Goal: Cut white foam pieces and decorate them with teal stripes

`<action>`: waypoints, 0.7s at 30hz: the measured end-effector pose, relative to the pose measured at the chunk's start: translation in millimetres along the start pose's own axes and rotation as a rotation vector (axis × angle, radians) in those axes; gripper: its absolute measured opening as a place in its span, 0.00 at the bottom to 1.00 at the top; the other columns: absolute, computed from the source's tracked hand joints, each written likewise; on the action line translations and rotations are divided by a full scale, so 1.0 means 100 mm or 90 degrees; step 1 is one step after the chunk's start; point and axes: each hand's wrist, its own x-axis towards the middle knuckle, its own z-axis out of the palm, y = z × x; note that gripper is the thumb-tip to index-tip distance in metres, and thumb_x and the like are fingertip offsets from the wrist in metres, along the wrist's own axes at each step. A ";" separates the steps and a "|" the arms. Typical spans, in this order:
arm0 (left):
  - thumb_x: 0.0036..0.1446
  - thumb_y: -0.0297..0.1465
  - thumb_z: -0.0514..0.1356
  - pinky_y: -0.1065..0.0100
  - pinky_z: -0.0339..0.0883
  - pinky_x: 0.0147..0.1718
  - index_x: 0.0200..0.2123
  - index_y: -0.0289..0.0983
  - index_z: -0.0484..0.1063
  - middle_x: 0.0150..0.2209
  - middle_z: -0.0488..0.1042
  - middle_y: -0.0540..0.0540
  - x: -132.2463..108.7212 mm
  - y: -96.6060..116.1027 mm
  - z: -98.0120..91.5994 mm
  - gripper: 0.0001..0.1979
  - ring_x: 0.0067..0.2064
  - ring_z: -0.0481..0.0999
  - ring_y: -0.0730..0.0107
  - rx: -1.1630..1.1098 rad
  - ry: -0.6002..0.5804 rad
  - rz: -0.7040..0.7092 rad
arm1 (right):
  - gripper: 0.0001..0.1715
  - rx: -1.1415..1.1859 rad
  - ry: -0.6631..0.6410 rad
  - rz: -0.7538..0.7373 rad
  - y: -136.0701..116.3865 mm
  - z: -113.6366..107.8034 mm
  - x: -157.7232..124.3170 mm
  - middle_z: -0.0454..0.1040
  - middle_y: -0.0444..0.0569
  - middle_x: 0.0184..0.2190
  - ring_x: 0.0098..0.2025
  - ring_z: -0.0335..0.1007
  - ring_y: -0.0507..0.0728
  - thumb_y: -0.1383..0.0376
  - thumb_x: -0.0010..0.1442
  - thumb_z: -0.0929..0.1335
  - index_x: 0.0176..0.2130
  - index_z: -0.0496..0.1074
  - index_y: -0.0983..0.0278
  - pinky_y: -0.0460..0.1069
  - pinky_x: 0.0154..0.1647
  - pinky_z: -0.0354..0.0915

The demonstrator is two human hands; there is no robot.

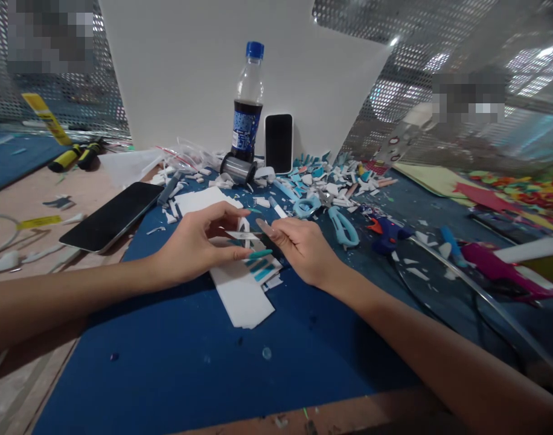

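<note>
My left hand [195,241] pinches a small white piece [244,225] between its thumb and fingertips, above the work surface. My right hand [303,248] is closed around a craft knife, whose thin pointed blade [240,235] reaches left, in between the left thumb and fingers. The knife's handle is mostly hidden in the fist. Under the hands lies a white sheet [244,302], foam or card, with a ragged near end. Beside it, below the blade, is a white piece with blue-green strips [262,269]. Whether the blade touches the small piece, I cannot tell.
Behind the hands stand a cola bottle [247,127], a spool [238,169] and an upright phone [279,144] among many scraps. Light-blue scissors [342,226] and glue guns [507,272] lie right. A dark phone [113,216] rests left on the blue mat [181,362].
</note>
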 end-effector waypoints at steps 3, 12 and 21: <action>0.44 0.32 0.70 0.73 0.74 0.39 0.45 0.31 0.72 0.38 0.73 0.44 -0.01 0.02 0.01 0.24 0.40 0.75 0.70 0.008 -0.004 -0.004 | 0.26 -0.012 0.001 -0.001 -0.01 0.02 0.00 0.55 0.41 0.18 0.22 0.53 0.49 0.55 0.69 0.54 0.23 0.55 0.62 0.45 0.24 0.49; 0.45 0.32 0.70 0.71 0.75 0.41 0.45 0.34 0.71 0.43 0.74 0.43 -0.01 0.02 -0.02 0.22 0.43 0.76 0.67 -0.033 0.000 0.014 | 0.25 0.002 0.006 0.012 -0.02 0.00 0.00 0.56 0.42 0.19 0.22 0.53 0.49 0.56 0.69 0.54 0.24 0.56 0.63 0.46 0.24 0.48; 0.43 0.31 0.71 0.71 0.76 0.37 0.45 0.33 0.72 0.40 0.76 0.43 -0.02 0.02 0.00 0.24 0.42 0.77 0.65 -0.012 -0.018 -0.007 | 0.24 0.000 -0.018 0.008 -0.02 0.02 -0.01 0.57 0.42 0.20 0.23 0.53 0.50 0.56 0.69 0.54 0.24 0.56 0.63 0.46 0.26 0.49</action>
